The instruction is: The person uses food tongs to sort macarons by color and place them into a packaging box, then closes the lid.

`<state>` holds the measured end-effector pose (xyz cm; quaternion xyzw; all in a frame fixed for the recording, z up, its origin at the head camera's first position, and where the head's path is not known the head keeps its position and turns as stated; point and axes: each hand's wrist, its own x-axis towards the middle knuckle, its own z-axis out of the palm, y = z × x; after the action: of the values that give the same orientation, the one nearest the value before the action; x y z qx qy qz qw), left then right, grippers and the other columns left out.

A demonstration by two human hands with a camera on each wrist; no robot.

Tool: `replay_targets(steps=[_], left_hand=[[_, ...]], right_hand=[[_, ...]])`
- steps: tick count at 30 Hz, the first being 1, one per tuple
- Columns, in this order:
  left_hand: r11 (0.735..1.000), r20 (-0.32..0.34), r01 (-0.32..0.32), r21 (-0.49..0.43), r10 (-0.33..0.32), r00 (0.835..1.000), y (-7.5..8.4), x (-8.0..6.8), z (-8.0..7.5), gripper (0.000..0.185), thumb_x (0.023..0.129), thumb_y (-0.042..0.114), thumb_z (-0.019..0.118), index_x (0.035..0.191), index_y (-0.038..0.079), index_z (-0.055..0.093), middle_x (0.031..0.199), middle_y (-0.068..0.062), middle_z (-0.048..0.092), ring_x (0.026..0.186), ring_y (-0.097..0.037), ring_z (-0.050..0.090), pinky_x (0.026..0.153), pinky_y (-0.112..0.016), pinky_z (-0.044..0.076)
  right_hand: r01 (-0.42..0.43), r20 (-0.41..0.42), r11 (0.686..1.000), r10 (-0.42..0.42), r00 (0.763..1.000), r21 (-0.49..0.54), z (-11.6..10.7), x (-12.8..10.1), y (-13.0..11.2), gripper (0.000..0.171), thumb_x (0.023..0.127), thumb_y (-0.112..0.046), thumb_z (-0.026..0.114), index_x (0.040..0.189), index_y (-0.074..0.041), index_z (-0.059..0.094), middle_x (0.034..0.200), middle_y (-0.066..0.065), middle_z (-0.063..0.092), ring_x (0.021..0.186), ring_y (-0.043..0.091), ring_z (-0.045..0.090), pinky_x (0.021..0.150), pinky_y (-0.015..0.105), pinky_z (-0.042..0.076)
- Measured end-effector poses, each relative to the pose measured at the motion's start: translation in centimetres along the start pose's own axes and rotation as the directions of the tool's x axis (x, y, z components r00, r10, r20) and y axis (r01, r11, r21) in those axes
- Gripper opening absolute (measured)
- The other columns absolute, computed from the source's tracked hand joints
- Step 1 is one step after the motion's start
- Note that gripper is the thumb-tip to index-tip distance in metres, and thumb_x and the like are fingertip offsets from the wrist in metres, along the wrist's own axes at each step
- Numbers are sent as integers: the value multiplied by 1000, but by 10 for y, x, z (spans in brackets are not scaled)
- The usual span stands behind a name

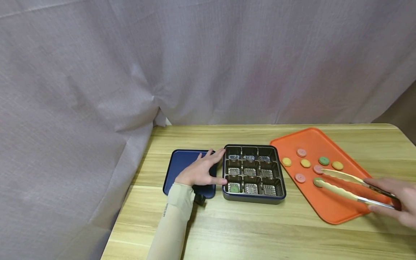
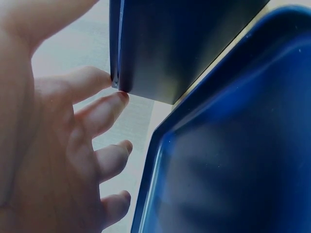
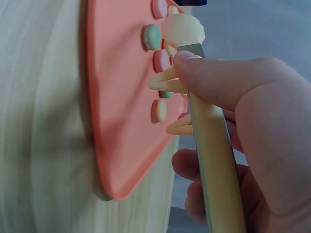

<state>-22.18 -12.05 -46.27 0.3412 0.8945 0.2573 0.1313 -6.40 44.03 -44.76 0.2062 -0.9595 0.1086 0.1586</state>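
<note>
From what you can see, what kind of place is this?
Probably a staged tabletop recording setup, not a real kitchen: a plain grey curtain backs a bare wooden table holding only an orange tray of small coloured discs, a compartment box and its blue lid.

Small print runs along the beige sleeve (image 1: 169,216), too tiny to read.

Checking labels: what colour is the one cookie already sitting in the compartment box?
Green; the cookie lies in the box's near-left compartment, clearest in the head view.
</note>
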Motion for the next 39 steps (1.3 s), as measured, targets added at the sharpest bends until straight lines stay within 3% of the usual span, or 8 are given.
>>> replay_targets(steps=[2, 4, 16, 27, 32, 36, 39], left_hand=[[1000, 0, 3, -2, -3, 1000, 0, 0, 0, 112, 87, 64, 76, 171, 25, 14, 177, 4, 16, 163, -35, 8, 128, -64, 4], [1000, 0, 4, -4, -4, 1000, 1, 0, 0, 111, 88, 63, 76, 171, 25, 14, 177, 4, 16, 163, -35, 8, 128, -64, 4], [1000, 2, -3, -9, 3, 1000, 0, 1, 1, 111, 88, 65, 75, 171, 27, 13, 177, 2, 16, 163, -36, 8, 128, -65, 5], [1000, 6, -1, -3, 1, 1000, -1, 1, 1, 112, 87, 67, 74, 171, 27, 12, 177, 3, 16, 163, -36, 8, 128, -64, 4], [1000, 9, 1, -3, -1, 1000, 0, 0, 1, 112, 87, 67, 75, 171, 27, 12, 177, 3, 16, 163, -35, 8, 128, -64, 3], [1000, 9, 2, -5, -2, 1000, 0, 0, 0, 112, 87, 66, 75, 171, 26, 12, 177, 4, 15, 163, -36, 8, 128, -64, 4], [1000, 7, 4, -6, -4, 1000, 0, 0, -1, 112, 87, 66, 75, 171, 27, 12, 177, 4, 15, 163, -36, 8, 128, -65, 4]], right_hand=[[5, 1, 1000, -5, 1000, 13, 2, -4, -1, 94, 50, -16, 102, 131, 13, 63, 100, 22, 72, 57, -7, 36, 50, 10, 28], [10, 1, 999, -10, 1000, 31, 4, -8, -1, 93, 51, -12, 101, 130, 14, 62, 96, 20, 70, 53, -9, 25, 44, 14, 24], [2, 13, 1000, -2, 1000, 11, 10, -10, -2, 88, 49, -14, 101, 126, 9, 65, 86, -4, 60, 56, -9, 26, 46, 13, 24], [-17, 71, 998, 22, 997, -65, 10, -6, 3, 81, 51, -31, 104, 119, -1, 72, 101, 4, 75, 83, -9, 56, 63, 6, 37], [-30, 102, 996, 38, 994, -87, 11, -6, 4, 80, 54, -34, 104, 120, -1, 72, 103, 5, 76, 84, -8, 57, 60, 15, 44], [-28, 93, 997, 35, 995, -79, 10, -6, 4, 81, 53, -31, 104, 120, 1, 72, 103, 6, 75, 81, -9, 54, 60, 11, 40], [-34, 92, 997, 41, 995, -70, 8, -7, 0, 81, 53, -26, 103, 122, 3, 70, 101, 6, 74, 72, -10, 45, 56, 15, 36]])
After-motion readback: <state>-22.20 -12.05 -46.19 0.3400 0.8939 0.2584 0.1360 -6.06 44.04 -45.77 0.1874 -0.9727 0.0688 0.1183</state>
